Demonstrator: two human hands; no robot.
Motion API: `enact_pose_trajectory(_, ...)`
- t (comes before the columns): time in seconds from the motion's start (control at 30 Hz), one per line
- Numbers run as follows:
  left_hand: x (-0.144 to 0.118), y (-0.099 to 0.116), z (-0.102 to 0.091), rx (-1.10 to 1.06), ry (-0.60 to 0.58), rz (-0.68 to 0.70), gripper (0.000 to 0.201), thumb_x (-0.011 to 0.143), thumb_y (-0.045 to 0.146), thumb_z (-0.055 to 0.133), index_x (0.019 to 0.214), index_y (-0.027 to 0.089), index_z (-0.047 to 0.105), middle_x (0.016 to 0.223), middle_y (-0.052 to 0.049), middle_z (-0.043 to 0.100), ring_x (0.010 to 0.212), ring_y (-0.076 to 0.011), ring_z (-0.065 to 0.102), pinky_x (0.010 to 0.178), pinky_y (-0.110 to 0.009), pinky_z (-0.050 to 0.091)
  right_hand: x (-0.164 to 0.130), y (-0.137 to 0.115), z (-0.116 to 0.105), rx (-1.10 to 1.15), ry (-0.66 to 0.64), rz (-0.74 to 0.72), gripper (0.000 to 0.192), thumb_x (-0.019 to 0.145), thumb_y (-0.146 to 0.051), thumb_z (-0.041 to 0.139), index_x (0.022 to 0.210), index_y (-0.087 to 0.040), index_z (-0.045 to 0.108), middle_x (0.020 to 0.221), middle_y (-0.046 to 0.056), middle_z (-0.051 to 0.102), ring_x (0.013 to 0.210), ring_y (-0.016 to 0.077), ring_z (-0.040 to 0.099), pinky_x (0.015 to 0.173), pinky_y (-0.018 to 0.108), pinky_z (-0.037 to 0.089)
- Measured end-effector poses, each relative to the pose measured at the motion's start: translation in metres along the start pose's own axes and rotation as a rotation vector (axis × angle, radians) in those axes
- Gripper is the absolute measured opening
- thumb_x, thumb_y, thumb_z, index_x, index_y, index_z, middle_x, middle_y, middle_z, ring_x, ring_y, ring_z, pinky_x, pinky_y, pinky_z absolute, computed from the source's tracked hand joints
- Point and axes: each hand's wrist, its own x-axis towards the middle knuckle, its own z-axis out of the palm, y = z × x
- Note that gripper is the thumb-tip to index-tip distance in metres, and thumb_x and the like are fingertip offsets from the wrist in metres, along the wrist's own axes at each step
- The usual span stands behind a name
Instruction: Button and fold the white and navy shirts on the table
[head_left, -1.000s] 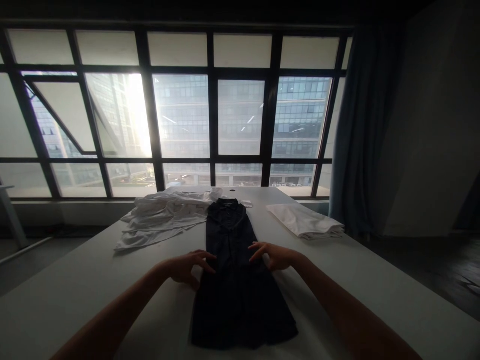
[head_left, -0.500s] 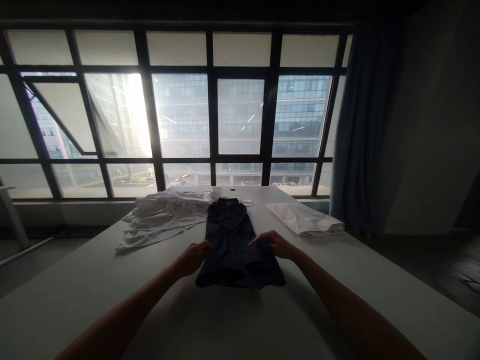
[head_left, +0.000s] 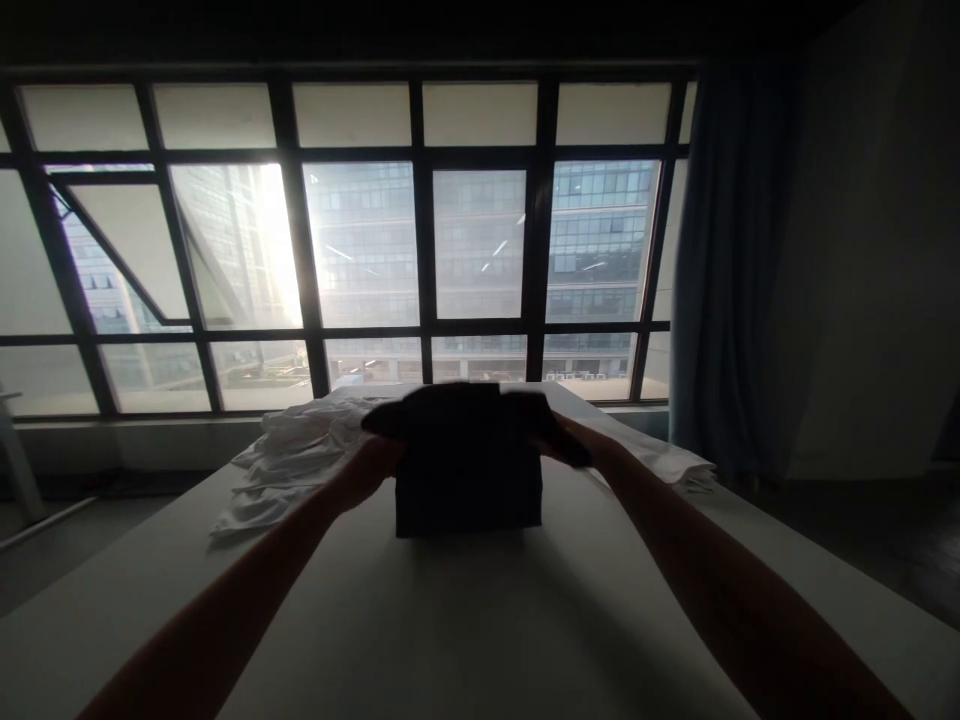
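Observation:
A dark shirt [head_left: 469, 470] is doubled over between my two hands, its lower part raised and turned away from me. At its left side my left hand [head_left: 375, 468] grips the cloth, and the fingertips are hidden behind it. On the other side my right hand [head_left: 559, 445] is closed on the fabric, with its fingers partly covered by a flap of the shirt. The shirt's collar end is out of sight behind the raised cloth.
On the white table [head_left: 420, 630], a loose heap of white clothing [head_left: 289, 455] lies to the left. A folded white garment [head_left: 660, 462] lies to the right, partly behind my forearm. Beyond the table stand windows and a blue curtain [head_left: 731, 290].
The shirt lay flat lengthwise; now its near end is lifted and folded away from me. Both hands have moved up and forward with the cloth. The view has tilted slightly.

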Motion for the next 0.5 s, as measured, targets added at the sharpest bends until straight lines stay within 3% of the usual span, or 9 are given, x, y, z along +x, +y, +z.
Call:
enact_pose_trajectory(0.1,0.051,-0.028,-0.002,-0.142,0.091,-0.045,0.052,0.076,0.067,0.065,0.072,0.016,0.056,0.058,0.005,0.043,0.05,-0.0076,0.04,0.047,-0.021,0.038,0.039,0.023,-0.02,0.025,0.268,0.055,0.042,0.082,-0.056,0.069,0.085,-0.015,0.064,0.085,0.005,0.066,0.074,0.0143,0.061,0.073,0.029,0.054)
enact_pose_trajectory(0.2,0.082,-0.072,0.002,-0.086,0.238,-0.254,0.053,0.08,0.068,0.059,0.071,0.016,0.054,0.055,0.006,0.041,0.045,-0.0069,0.039,0.044,-0.02,0.036,0.063,0.064,-0.027,0.005,0.438,0.293,0.048,0.087,-0.06,0.061,0.093,-0.013,0.063,0.098,0.012,0.067,0.084,0.0188,0.064,0.077,0.032,0.055)
enact_pose_trajectory(0.27,0.087,-0.104,0.004,0.039,0.283,-0.476,0.051,0.083,0.065,0.057,0.072,0.015,0.057,0.055,0.004,0.047,0.047,-0.0094,0.046,0.046,-0.022,0.04,0.069,0.097,-0.026,-0.025,0.523,0.521,0.045,0.087,-0.057,0.063,0.096,-0.013,0.062,0.102,0.013,0.068,0.086,0.0199,0.066,0.075,0.033,0.056)
enact_pose_trajectory(0.33,0.085,-0.131,0.006,0.151,0.249,-0.621,0.045,0.084,0.058,0.061,0.075,0.014,0.062,0.057,0.0,0.055,0.052,-0.0133,0.055,0.049,-0.024,0.045,0.069,0.127,-0.023,-0.081,0.585,0.675,0.043,0.087,-0.056,0.063,0.091,-0.013,0.062,0.097,0.011,0.068,0.082,0.0192,0.066,0.071,0.032,0.057)
enact_pose_trajectory(0.5,0.08,-0.16,0.007,0.21,0.22,-0.606,0.024,0.074,0.026,0.075,0.09,0.009,0.069,0.068,-0.005,0.067,0.063,-0.0179,0.064,0.055,-0.024,0.048,0.064,0.164,-0.016,-0.151,0.69,0.647,0.03,0.074,-0.031,0.078,0.095,-0.015,0.064,0.087,0.008,0.069,0.075,0.0184,0.065,0.06,0.027,0.054)
